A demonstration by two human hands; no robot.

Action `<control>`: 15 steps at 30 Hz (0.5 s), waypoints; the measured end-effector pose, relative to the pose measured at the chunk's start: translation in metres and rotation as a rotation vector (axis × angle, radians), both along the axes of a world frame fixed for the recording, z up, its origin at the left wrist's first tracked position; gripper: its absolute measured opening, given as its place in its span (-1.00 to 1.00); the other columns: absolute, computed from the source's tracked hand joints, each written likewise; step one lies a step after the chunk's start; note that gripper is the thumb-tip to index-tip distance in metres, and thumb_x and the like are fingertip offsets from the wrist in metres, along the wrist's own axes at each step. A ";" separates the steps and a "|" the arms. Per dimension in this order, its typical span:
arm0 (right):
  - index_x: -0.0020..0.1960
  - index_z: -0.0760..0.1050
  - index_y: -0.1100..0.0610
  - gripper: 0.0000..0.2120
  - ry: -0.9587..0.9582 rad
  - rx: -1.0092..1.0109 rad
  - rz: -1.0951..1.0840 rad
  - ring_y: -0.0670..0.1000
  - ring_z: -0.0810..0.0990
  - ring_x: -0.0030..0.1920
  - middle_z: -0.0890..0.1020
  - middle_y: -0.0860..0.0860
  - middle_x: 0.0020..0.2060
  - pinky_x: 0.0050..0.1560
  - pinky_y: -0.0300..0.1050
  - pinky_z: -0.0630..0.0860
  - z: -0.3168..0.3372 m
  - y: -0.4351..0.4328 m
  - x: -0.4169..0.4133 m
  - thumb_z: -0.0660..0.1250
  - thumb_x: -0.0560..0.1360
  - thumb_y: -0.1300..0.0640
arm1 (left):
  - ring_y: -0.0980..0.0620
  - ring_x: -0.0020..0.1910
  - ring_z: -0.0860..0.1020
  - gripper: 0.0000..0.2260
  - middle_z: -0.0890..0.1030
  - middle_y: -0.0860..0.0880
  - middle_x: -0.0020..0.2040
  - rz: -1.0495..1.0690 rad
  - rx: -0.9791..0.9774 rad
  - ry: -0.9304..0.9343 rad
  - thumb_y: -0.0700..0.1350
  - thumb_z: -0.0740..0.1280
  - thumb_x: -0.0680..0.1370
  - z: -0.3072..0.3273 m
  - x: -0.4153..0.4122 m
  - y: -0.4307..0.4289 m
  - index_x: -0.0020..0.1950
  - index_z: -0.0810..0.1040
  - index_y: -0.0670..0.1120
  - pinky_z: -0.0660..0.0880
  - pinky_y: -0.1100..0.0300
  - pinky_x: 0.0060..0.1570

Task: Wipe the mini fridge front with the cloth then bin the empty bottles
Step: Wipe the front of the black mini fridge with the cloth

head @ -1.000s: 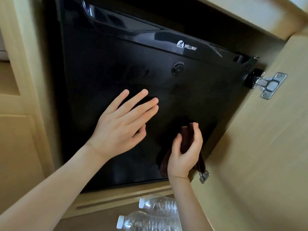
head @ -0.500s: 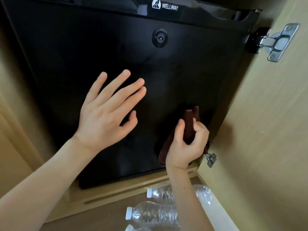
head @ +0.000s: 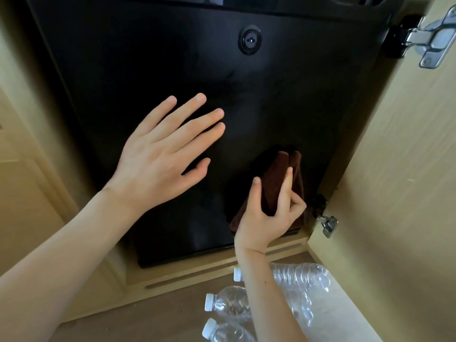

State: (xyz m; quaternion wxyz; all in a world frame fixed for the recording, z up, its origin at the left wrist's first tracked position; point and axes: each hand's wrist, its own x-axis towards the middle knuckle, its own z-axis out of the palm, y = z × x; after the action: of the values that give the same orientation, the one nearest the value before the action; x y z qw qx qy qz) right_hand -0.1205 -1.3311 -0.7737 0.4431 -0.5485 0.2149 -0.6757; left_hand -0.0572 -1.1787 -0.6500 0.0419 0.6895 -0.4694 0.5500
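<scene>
Three clear bottles (head: 259, 304) lie on the floor at the bottom of the frame. Above them, right hand (head: 267, 213) pinches the brown cloth (head: 278, 183) against the black fridge door (head: 148, 58), lower right; left hand (head: 160, 156) is flat, fingers spread, mid-door.

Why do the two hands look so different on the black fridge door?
The left hand is spread open and holds nothing; the right hand is curled, gripping the folded brown cloth. The left sits mid-door, the right near the bottom corner. Both are on the black fridge door.
</scene>
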 end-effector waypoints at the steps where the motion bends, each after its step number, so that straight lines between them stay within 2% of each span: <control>1: 0.41 0.50 0.07 -0.47 -0.030 0.007 0.000 -0.18 0.49 0.08 0.39 0.01 0.01 0.15 -0.30 0.51 0.003 0.010 0.004 0.52 0.46 0.09 | -0.11 0.52 0.31 -0.62 0.47 -0.07 0.45 0.006 0.003 -0.017 -0.07 0.33 0.59 0.002 0.002 0.006 0.41 0.52 -0.11 0.13 -0.09 0.54; 4: 0.40 0.51 0.08 -0.47 -0.063 -0.011 0.019 -0.12 0.53 0.02 0.40 -0.03 -0.02 0.11 -0.29 0.53 0.007 0.036 0.008 0.53 0.45 0.08 | -0.11 0.51 0.34 -0.61 0.47 -0.07 0.45 0.026 -0.040 -0.028 -0.05 0.35 0.59 0.002 0.004 0.017 0.40 0.53 -0.10 0.14 -0.10 0.54; 6: 0.39 0.52 0.02 -0.47 -0.056 0.002 0.057 -0.02 0.57 0.00 0.41 -0.09 -0.03 0.07 -0.22 0.58 0.003 0.045 0.007 0.53 0.44 0.05 | -0.12 0.50 0.35 -0.61 0.46 -0.06 0.45 0.024 -0.055 -0.026 -0.05 0.36 0.58 -0.001 0.004 0.019 0.40 0.53 -0.10 0.16 -0.10 0.53; 8: 0.37 0.53 -0.04 -0.47 -0.017 0.114 0.079 0.05 0.60 0.03 0.44 -0.12 -0.03 0.07 -0.13 0.61 -0.008 0.050 0.004 0.54 0.42 0.00 | -0.12 0.50 0.35 -0.60 0.46 -0.06 0.45 0.021 -0.057 -0.028 -0.05 0.37 0.58 -0.002 0.005 0.019 0.40 0.53 -0.10 0.16 -0.10 0.53; 10: 0.35 0.54 -0.06 -0.47 0.005 0.260 0.081 0.10 0.61 0.05 0.47 -0.04 -0.04 0.07 -0.13 0.61 -0.023 0.053 -0.001 0.58 0.41 0.05 | -0.11 0.50 0.35 -0.60 0.46 -0.05 0.45 0.021 -0.071 -0.033 -0.04 0.37 0.57 -0.002 0.006 0.019 0.40 0.53 -0.09 0.16 -0.09 0.53; 12: 0.30 0.53 -0.16 -0.48 0.003 0.377 0.083 0.04 0.61 0.06 0.49 0.01 -0.05 0.04 -0.29 0.57 -0.033 0.058 -0.006 0.58 0.41 0.11 | -0.10 0.50 0.36 -0.61 0.47 -0.05 0.44 0.022 -0.081 -0.038 -0.04 0.37 0.57 -0.002 0.006 0.019 0.40 0.54 -0.09 0.16 -0.08 0.53; 15: 0.23 0.47 -0.37 -0.47 -0.045 0.443 0.127 -0.22 0.58 0.00 0.49 -0.08 -0.04 -0.05 -0.44 0.53 -0.021 0.065 -0.011 0.57 0.41 0.06 | -0.09 0.50 0.36 -0.61 0.48 -0.05 0.44 0.013 -0.075 -0.028 -0.04 0.37 0.57 -0.002 0.004 0.019 0.39 0.54 -0.09 0.15 -0.07 0.54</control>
State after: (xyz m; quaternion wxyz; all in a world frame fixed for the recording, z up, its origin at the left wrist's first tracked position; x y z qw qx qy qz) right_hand -0.1311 -1.2659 -0.7947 0.5991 -0.4350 0.3131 -0.5948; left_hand -0.0531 -1.1600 -0.6516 0.0574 0.6827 -0.4445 0.5771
